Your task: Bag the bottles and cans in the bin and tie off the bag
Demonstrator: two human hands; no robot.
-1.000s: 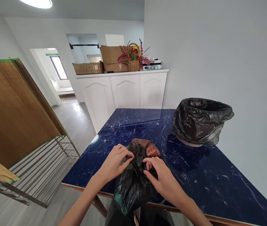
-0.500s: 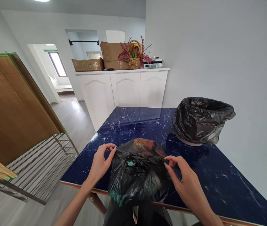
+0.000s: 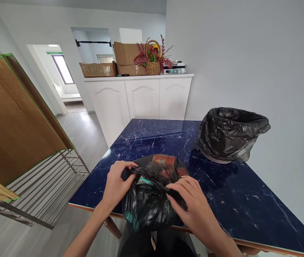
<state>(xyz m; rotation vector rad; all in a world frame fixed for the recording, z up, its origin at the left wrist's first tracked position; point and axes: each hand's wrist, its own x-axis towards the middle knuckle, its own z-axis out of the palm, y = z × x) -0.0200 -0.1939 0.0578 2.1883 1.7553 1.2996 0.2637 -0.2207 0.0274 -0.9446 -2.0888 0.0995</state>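
A filled black plastic bag [image 3: 146, 205] rests on the near edge of the dark blue marble table [image 3: 237, 203], with orange and teal packaging showing at its mouth. My left hand [image 3: 116, 184] pinches the left side of the bag's rim. My right hand [image 3: 192, 205] grips the right side of the rim and presses it down across the opening. The rim stretches as a band between both hands.
A bin lined with a black bag [image 3: 230, 134] stands at the table's back right against the wall. A white cabinet [image 3: 141, 98] behind carries cardboard boxes [image 3: 126, 59] and a flower basket [image 3: 153, 59]. A bamboo mat on a metal rack [image 3: 20, 142] is at the left.
The hands were together at the bag's top, then pulled its mouth wide apart. Now they have come closer again, the right hand folding the rim over the opening.
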